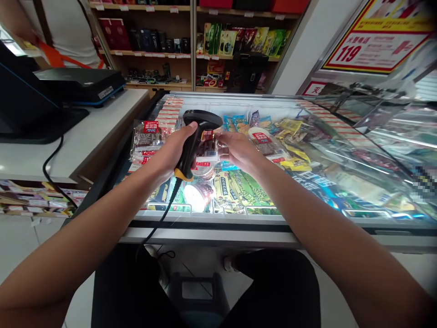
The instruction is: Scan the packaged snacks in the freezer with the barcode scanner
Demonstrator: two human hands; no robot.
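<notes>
My left hand [178, 146] is wrapped round the grip of a black barcode scanner [201, 119] with a yellow butt; its cord hangs down toward me. Just right of it, my right hand [236, 148] holds the edge of a small clear food packet [209, 148] with a red label and a barcode. The scanner's head is over the packet, partly covering it. To the left lies a similar red-labelled packet [149, 139], and another packet [265, 140] rests right of my right hand. All this is above a glass-topped freezer [239, 223].
Inside the freezer are ice-pop packs [228, 189], a round tub [198, 197] and yellow bags [295, 159]. A counter [102, 132] with a black device [82, 84] stands left, a person [68, 32] behind it. Shelves [194, 27] line the back; a stool [200, 296] is below.
</notes>
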